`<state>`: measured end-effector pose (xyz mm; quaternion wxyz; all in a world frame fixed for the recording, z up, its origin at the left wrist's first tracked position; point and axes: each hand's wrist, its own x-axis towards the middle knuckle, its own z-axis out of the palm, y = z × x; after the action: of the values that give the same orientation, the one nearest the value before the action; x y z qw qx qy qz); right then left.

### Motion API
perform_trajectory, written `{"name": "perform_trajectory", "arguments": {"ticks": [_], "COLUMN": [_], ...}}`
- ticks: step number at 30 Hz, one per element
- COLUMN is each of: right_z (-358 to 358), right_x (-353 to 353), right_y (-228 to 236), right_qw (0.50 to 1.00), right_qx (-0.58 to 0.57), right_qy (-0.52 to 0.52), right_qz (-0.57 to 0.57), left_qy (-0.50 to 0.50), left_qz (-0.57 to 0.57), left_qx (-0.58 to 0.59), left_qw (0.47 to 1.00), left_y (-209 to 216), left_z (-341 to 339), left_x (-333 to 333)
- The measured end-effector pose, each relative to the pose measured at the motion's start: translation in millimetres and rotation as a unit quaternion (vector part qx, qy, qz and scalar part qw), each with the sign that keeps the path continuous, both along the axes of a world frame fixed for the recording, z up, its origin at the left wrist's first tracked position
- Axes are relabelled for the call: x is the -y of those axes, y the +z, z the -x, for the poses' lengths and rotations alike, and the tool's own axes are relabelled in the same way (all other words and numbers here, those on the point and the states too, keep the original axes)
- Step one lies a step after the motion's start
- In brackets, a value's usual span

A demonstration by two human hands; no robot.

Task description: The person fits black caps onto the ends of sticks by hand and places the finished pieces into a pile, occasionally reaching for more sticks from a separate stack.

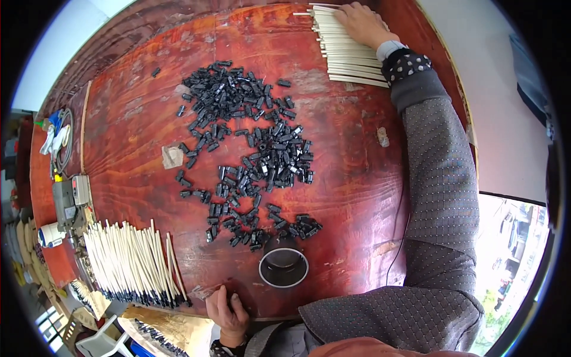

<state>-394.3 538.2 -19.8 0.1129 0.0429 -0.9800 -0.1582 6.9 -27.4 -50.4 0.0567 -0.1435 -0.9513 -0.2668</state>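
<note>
Your right hand (360, 22) lies flat on the bare white sticks (348, 50) at the top of the frame, grip open, pinning them | your left hand (229, 312) rests loosely curled at the counter (357, 178) edge, bottom, holding nothing, beside the black-tipped sticks (134, 262) | small black caps (256, 149) heaped mid-frame, within reach.

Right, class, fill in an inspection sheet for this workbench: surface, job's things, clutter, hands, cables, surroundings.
Surface: round reddish-brown table, worn and scuffed.
Job's things: pale sticks at the far edge; black clips scattered mid-table; black-tipped sticks fanned near left.
Clutter: dark cup near the front edge; paper scrap.
Hands: right hand lies on the pale sticks; left hand rests at the near edge, holding nothing visible.
Cables: thin black cable beside the right sleeve.
Surroundings: small grey machine at left; window at right.
</note>
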Motion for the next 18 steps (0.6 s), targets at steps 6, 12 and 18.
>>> {"name": "perform_trajectory", "arguments": {"ticks": [6,12,18], "right_z": [4.6,19.5,34.4], "right_x": [-33.0,-21.8,-31.8], "right_y": [-13.5,-22.6,-36.9], "right_qw": [0.995,0.989,0.983], "right_qx": [0.073,-0.026,-0.044], "right_qy": [0.021,-0.053,-0.071], "right_qz": [-0.065,0.133,0.162], "left_qy": [-0.012,-0.007,-0.013], "left_qz": [-0.038,-0.053,-0.048], "left_qx": [0.001,0.008,0.025], "left_qw": [0.999,0.999,0.998], "left_y": [-5.2,-0.4,2.9], "left_z": [5.8,6.9,5.0], "left_x": [-0.7,1.0,2.2]}}
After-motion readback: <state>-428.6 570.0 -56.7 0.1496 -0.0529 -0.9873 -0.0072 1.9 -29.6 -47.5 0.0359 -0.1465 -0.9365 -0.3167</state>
